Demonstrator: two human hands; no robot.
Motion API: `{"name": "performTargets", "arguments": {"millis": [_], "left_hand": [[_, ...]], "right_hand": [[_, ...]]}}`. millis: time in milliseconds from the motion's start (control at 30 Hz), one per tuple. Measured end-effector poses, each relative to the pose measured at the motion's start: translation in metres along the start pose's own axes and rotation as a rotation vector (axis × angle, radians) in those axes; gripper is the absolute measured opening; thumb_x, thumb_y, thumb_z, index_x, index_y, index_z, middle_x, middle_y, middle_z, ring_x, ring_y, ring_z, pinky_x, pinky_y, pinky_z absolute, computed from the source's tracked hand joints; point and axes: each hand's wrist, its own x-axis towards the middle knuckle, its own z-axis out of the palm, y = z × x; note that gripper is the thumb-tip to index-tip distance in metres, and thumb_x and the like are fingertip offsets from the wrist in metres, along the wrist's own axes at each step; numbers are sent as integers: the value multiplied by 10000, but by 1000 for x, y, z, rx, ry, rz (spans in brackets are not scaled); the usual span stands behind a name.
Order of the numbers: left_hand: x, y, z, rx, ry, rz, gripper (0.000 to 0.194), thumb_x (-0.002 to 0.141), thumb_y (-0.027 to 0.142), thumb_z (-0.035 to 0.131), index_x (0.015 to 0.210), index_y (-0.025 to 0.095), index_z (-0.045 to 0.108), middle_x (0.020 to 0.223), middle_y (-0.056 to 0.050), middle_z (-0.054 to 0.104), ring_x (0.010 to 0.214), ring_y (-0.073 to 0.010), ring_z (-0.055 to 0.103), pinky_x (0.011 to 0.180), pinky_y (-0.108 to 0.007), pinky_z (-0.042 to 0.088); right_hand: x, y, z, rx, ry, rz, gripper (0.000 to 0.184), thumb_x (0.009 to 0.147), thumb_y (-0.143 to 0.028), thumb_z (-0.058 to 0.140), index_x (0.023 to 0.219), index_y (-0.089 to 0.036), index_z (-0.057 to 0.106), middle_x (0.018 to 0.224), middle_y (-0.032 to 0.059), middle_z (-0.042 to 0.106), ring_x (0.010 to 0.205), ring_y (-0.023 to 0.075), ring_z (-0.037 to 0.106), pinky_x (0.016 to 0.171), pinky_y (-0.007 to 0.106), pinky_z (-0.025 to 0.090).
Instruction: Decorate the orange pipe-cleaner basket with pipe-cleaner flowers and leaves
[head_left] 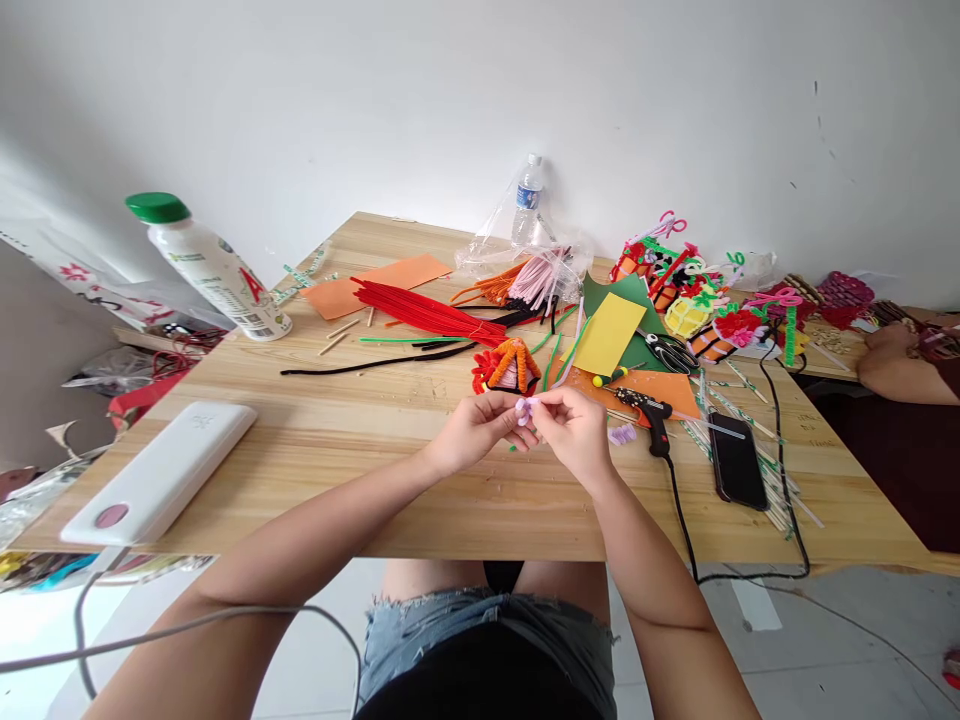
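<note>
Lilac fuzzy piece (526,409): pinched by the fingertips of both left hand (472,432) and right hand (576,432), above the table (330,430). Orange-and-red craft piece (514,365): just beyond the hands. Glue gun (657,428): to the right, near a phone (738,462).

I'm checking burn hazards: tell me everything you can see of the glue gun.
The glue gun is black, apparently plastic, lying on its side, nozzle pointing left, partly over an orange sheet. A translucent stick projects from its rear, over the phone; a black cord leaves the handle. Nothing grips it. Heat cannot be judged.
</note>
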Motion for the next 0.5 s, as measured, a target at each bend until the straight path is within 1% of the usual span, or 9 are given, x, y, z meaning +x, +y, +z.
{"name": "performTargets", "arguments": {"millis": [100,167,300,400,467,500], "left_hand": [[1,-1,0,-34,25,-2,428,730,513,737,788,102,634,655,-43,685,602,-142,669,586,-265,578],[1,-1,0,-48,43,8,426,721,513,746,761,106,624,635,-34,673,582,-140,661,558,-260,571],[-1,-3,2,-88,52,50,421,727,513,741,727,110,616,630,-30,662,552,-143,651,508,-262,558],[-1,-3,3,-126,6,38,452,766,554,685,718,110,612,617,-39,660,522,-140,638,484,-261,543],[-1,-4,3,-129,2,30,452,767,556,681,715,114,605,596,-28,644,503,-128,618,477,-253,530],[0,-4,3,-124,21,39,438,752,541,704,717,116,603,590,-15,631,502,-119,607,479,-247,525]], "right_hand": [[0,0,1,139,-58,111,109,789,-271,644,738,-174,644,585,3,637,465,106,560,447,223,459],[0,-2,1,228,-83,145,124,788,-280,655,729,-176,624,565,-10,627,430,95,541,421,215,448],[1,-6,2,334,-101,151,170,789,-319,676,729,-179,599,552,-24,620,408,84,535,395,202,442],[2,-8,2,387,-112,163,237,776,-385,695,720,-185,581,516,-38,600,383,85,527,374,203,442],[2,-9,4,394,-85,178,265,757,-410,712,715,-184,580,501,-43,589,367,85,517,358,202,433],[2,-8,5,387,-64,184,265,751,-410,717,719,-182,586,499,-43,586,364,84,514,353,201,429]]}}
